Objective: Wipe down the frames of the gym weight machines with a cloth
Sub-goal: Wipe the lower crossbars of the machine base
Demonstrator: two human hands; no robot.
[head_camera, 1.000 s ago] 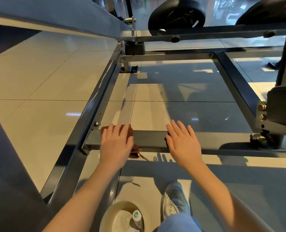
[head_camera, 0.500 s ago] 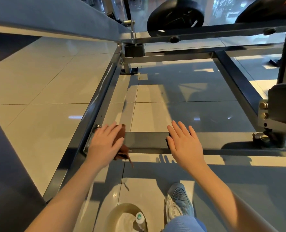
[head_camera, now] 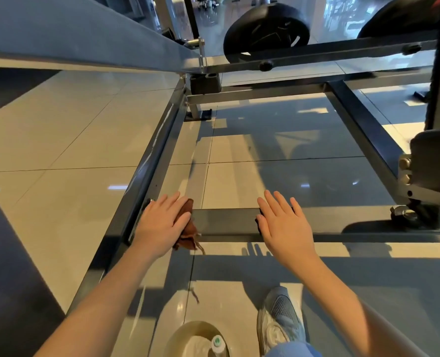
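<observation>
- The brown cloth [head_camera: 188,228] is pressed onto the left end of the frame bar [head_camera: 226,223] by the left hand [head_camera: 162,225], its grip flat with straight fingers.
- The right hand [head_camera: 286,225] is laid flat on the middle of the bar, grip spread, nothing held.

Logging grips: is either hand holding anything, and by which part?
Nothing is gripped. The left hand presses a brown cloth flat on the frame bar, covering most of it; the right hand lies flat on the bar.
</observation>
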